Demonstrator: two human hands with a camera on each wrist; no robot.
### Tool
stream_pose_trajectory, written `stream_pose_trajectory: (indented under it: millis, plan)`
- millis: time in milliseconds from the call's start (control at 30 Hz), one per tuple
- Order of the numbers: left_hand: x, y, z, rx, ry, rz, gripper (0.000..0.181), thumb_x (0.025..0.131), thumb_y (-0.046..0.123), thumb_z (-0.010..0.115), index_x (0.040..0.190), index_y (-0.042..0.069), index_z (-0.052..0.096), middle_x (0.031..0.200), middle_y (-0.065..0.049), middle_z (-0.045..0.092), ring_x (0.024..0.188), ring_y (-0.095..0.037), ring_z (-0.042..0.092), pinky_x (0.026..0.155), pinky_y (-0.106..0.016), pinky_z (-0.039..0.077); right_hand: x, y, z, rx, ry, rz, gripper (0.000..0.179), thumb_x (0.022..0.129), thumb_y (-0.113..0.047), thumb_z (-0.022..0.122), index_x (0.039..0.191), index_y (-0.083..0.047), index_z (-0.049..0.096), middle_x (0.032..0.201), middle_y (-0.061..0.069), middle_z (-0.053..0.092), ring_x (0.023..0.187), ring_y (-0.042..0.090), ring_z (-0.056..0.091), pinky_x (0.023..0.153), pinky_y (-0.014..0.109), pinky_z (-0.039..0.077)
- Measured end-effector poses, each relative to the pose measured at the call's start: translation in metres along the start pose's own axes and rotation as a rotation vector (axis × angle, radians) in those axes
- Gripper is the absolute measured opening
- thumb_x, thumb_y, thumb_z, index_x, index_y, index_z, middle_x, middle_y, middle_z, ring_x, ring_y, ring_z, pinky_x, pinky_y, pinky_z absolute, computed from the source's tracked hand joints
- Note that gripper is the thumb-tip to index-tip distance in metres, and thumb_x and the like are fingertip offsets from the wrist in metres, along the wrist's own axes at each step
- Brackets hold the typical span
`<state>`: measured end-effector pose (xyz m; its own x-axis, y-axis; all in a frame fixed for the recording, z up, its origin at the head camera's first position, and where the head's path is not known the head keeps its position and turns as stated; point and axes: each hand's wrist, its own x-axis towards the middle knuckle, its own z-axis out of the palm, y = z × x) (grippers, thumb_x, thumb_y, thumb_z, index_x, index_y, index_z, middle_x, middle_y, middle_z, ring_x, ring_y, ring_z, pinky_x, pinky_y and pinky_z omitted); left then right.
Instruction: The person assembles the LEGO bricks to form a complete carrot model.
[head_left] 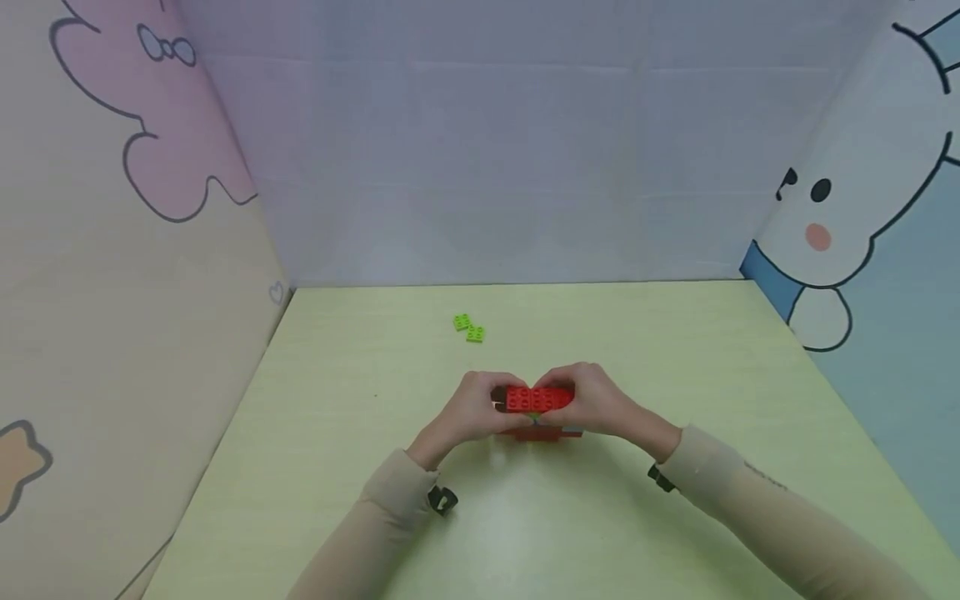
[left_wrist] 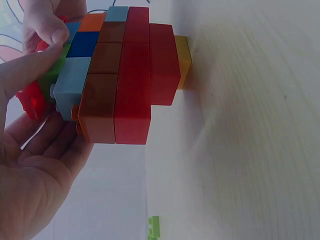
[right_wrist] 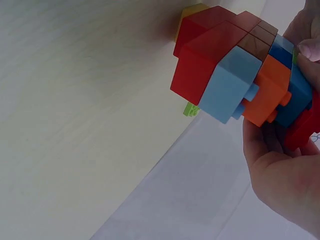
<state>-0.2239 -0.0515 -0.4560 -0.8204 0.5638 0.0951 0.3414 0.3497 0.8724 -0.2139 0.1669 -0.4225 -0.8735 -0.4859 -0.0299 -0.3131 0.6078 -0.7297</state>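
A layered build of toy bricks (left_wrist: 119,80) stands upright on the table, widest in its middle layers. Red, brown, blue, light blue, orange and green bricks make it up, with a yellow brick (left_wrist: 183,62) at its base. Along its top runs a red studded layer (head_left: 529,399). My left hand (head_left: 476,407) grips the upper left part, thumb in front and fingers behind. From the other side my right hand (head_left: 595,401) holds the upper right part the same way. Its fingers cover part of the red top. The two thumbs come close together at the front.
Two small lime-green bricks, one farther back (head_left: 461,322) and one nearer (head_left: 476,334), lie on the pale table (head_left: 322,467) beyond the hands. A white cloth wall (head_left: 480,167) rises at the back, with printed cartoon panels at both sides.
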Motion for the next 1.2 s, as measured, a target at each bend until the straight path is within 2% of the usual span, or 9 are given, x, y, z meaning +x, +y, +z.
stream_pose_trajectory:
  millis: [133,233,300,400,533,667,900,1067,1200]
  plan:
    - [0.005,-0.007,-0.008,-0.114,0.049,0.032,0.033,0.082,0.03,0.077,0.108,0.011,0.07,0.097,0.004,0.068,0.088,-0.014,0.065,0.078,-0.032,0.051,0.002,0.001,0.0,-0.002,-0.005,0.017,0.032,0.072,-0.023,0.085,0.1,-0.017,0.071,0.092,-0.009,0.064,0.084,0.016,0.056,0.069,0.031,0.05]
    - [0.014,-0.014,-0.019,-0.136,0.188,0.021,0.029,0.092,0.032,0.065,0.106,0.008,0.071,0.093,-0.002,0.07,0.088,-0.018,0.066,0.078,-0.035,0.051,0.004,0.001,0.001,-0.008,-0.006,0.025,0.032,0.071,-0.023,0.085,0.1,-0.017,0.071,0.092,-0.009,0.064,0.084,0.015,0.056,0.07,0.031,0.049]
    - [0.022,-0.021,-0.027,-0.1,0.299,-0.026,0.031,0.094,0.035,0.061,0.104,0.008,0.072,0.092,-0.002,0.07,0.087,-0.018,0.066,0.076,-0.034,0.051,0.005,0.0,0.002,-0.007,-0.006,0.034,0.032,0.072,-0.023,0.085,0.1,-0.017,0.071,0.092,-0.01,0.064,0.085,0.014,0.056,0.072,0.032,0.048]
    - [0.036,-0.036,-0.037,0.012,0.447,-0.121,0.031,0.089,0.036,0.067,0.103,0.008,0.073,0.09,-0.002,0.07,0.083,-0.016,0.066,0.071,-0.032,0.052,0.006,-0.001,0.003,-0.009,-0.013,0.049,0.032,0.072,-0.024,0.084,0.1,-0.018,0.071,0.092,-0.01,0.064,0.086,0.014,0.055,0.073,0.033,0.048]
    - [0.052,-0.052,-0.044,0.111,0.56,-0.212,0.033,0.082,0.024,0.076,0.105,0.001,0.071,0.091,-0.009,0.07,0.081,-0.019,0.067,0.072,-0.033,0.053,0.008,-0.001,0.003,-0.022,-0.019,0.054,0.032,0.072,-0.025,0.084,0.1,-0.019,0.072,0.092,-0.011,0.064,0.086,0.014,0.055,0.073,0.032,0.048]
    - [0.063,-0.063,-0.047,0.159,0.583,-0.294,0.04,0.079,0.022,0.079,0.109,-0.003,0.068,0.096,-0.016,0.068,0.085,-0.023,0.065,0.075,-0.036,0.052,0.009,-0.001,0.004,-0.027,-0.017,0.067,0.032,0.071,-0.025,0.084,0.1,-0.019,0.072,0.092,-0.01,0.064,0.087,0.014,0.055,0.073,0.033,0.047]
    - [0.082,-0.072,-0.047,0.248,0.555,-0.429,0.05,0.075,0.027,0.081,0.11,-0.006,0.067,0.099,-0.015,0.064,0.09,-0.027,0.055,0.075,-0.038,0.047,0.007,-0.002,-0.001,-0.019,-0.007,0.086,0.032,0.072,-0.025,0.085,0.1,-0.019,0.072,0.093,-0.011,0.063,0.088,0.014,0.054,0.074,0.033,0.047]
    - [0.094,-0.074,-0.049,0.305,0.542,-0.481,0.045,0.074,0.03,0.083,0.094,-0.006,0.065,0.087,-0.013,0.059,0.081,-0.025,0.048,0.067,-0.036,0.042,0.007,-0.004,-0.007,-0.013,0.003,0.079,0.032,0.072,-0.025,0.084,0.101,-0.019,0.072,0.094,-0.01,0.063,0.089,0.014,0.054,0.073,0.033,0.047]
    - [0.1,-0.072,-0.05,0.363,0.533,-0.524,0.042,0.072,0.032,0.084,0.077,0.001,0.057,0.074,-0.011,0.053,0.069,-0.023,0.047,0.059,-0.033,0.039,0.006,-0.005,-0.009,-0.002,-0.007,0.066,0.032,0.073,-0.026,0.084,0.102,-0.019,0.072,0.095,-0.009,0.063,0.089,0.014,0.054,0.073,0.032,0.047]
